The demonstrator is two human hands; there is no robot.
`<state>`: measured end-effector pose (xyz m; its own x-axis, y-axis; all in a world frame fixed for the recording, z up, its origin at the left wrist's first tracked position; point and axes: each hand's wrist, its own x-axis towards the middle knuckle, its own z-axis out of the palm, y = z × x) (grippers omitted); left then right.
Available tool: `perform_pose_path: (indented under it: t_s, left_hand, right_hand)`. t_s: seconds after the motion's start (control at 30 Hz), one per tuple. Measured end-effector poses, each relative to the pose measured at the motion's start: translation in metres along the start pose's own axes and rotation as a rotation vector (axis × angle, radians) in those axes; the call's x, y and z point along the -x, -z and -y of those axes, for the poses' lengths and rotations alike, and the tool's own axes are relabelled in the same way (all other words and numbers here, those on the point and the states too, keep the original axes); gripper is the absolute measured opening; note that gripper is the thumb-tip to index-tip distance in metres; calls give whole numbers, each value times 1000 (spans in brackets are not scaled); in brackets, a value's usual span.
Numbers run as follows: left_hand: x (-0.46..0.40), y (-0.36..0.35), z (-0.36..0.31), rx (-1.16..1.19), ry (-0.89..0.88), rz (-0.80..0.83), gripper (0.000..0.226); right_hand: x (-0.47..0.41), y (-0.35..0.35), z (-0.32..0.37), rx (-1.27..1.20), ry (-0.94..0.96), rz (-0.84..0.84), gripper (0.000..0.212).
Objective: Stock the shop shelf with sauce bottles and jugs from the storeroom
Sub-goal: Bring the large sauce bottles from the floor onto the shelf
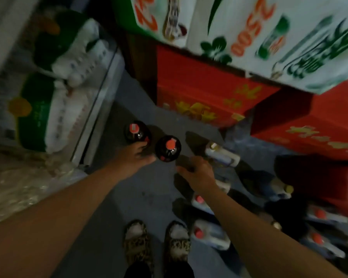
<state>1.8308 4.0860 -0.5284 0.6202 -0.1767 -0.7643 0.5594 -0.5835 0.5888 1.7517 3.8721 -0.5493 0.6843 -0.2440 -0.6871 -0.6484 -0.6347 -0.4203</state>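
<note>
Both arms reached down toward the grey floor, frame blurred. Left hand loosely spread, fingers near or against the base of the two dark sauce bottles with red caps standing upright just beyond it; contact could not be confirmed, and it gripped nothing. Right hand palm down, fingers relaxed and slightly parted, holding nothing, hovering just right of the nearer bottle. Beyond its fingertips lay a white jug; more red-capped jugs stood under and right of that forearm. Red cartons were stacked ahead. Leopard-print slippers showed below between the arms.
</note>
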Motion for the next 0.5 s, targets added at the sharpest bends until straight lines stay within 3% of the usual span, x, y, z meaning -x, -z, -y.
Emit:
perform_pose_path:
  t_s: [0.17,0.27,0.37,0.43,0.5]
  left_hand:
    - [-78,-21,37,17,-65,66,82]
    - [-111,-29,46,-100,-123,95,93]
    - [-134,-35,48,-198,-190,115,83]
    - [-144,-39,48,-196,-233,139,78]
    - [-152,-44,48,-180,-265,159,73]
  right_hand:
    - [-47,-67,-33,-151,-30,-19,64]
    - [-75,-95,-45,-241,-43,-29,85]
    - [-102,-118,-60,-337,-70,-16,105]
    - [-106,-119,-56,-379,-84,11,96]
    - [-105,-116,-48,-435,-91,37,67]
